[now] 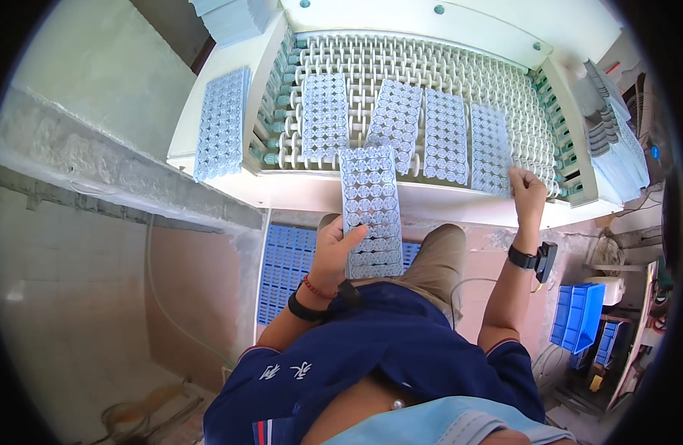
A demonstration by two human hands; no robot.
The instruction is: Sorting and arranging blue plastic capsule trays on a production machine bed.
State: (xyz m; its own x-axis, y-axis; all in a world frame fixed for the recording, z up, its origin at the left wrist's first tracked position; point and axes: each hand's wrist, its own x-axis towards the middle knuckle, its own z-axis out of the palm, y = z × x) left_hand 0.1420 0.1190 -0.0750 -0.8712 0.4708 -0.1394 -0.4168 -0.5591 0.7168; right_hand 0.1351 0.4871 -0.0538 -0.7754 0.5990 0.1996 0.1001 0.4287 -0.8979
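Observation:
My left hand (332, 252) grips the lower left edge of a light blue panel of round boards (371, 200), thumb on its face. The panel's far end overlaps the front of the roller conveyor (438, 59). At the conveyor's right, my right hand (528, 196) pinches the near right corner of another such panel (490, 148), which lies on the rollers. Three more lie to its left: a straight panel (445, 133), a slanted panel (396, 119) and a panel farther left (324, 111). The held panel covers part of the slanted one's near end.
A stack of panels (223, 122) rests on the conveyor's left side ledge, with more stacked panels (619, 148) at the right. Blue bins (577, 315) stand on the lower right. A blue slatted plastic mat (286, 259) lies below the conveyor's front edge. A concrete ledge (119, 174) runs along the left.

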